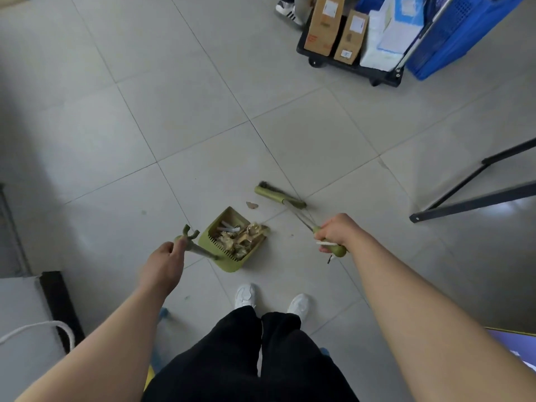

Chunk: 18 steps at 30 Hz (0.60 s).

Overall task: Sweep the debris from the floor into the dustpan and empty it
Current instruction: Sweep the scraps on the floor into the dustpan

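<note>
A green dustpan point(213, 232) stands on the tiled floor in front of my feet, holding a heap of brown and white debris point(242, 237). My left hand point(165, 262) grips the top of its upright green handle. My right hand point(338, 232) is closed on the green grip of the broom, whose thin shaft runs up-left to the broom head point(280, 195) resting on the floor beyond the dustpan. One brown scrap point(251, 205) lies loose between broom head and dustpan. A few small crumbs sit right of the pan's mouth.
A black wheeled cart point(348, 66) with cardboard boxes and white packs stands at the upper right, beside a blue crate point(452, 39). Black metal frame legs point(475, 198) cross the floor at right. Another person's shoe point(287, 10) is at the top. A grey box with a black edge point(55, 300) sits at lower left.
</note>
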### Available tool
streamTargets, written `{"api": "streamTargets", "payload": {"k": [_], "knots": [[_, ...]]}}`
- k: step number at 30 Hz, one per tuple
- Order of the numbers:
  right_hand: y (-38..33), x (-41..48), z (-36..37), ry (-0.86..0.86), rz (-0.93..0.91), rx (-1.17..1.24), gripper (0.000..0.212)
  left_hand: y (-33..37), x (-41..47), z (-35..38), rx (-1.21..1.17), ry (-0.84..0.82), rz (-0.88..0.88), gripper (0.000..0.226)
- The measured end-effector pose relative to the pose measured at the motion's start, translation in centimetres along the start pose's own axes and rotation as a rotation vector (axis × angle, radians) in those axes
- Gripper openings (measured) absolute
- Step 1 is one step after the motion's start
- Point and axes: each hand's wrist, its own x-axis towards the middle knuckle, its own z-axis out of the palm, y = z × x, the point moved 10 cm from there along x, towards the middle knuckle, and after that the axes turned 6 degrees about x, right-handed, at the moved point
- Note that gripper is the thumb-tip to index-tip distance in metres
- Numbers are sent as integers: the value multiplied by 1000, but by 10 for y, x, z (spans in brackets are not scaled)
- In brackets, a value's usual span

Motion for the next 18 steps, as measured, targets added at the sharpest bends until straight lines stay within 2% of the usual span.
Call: {"api": "streamTargets", "payload": {"k": [4, 8, 14, 18], "knots": [[-3, 4, 18, -53, -19, -205, 14, 6, 8, 0, 22, 9, 7, 57], [7, -6, 12, -79, 13, -298, 12, 11, 14, -1, 1, 2, 12, 56], [20, -34, 4, -142, -20, -387, 30, 17, 9, 8, 52, -23, 28, 55], [25, -50, -24, -51, -93, -467, 42, 13, 7, 5, 85, -20, 67, 60]]}}
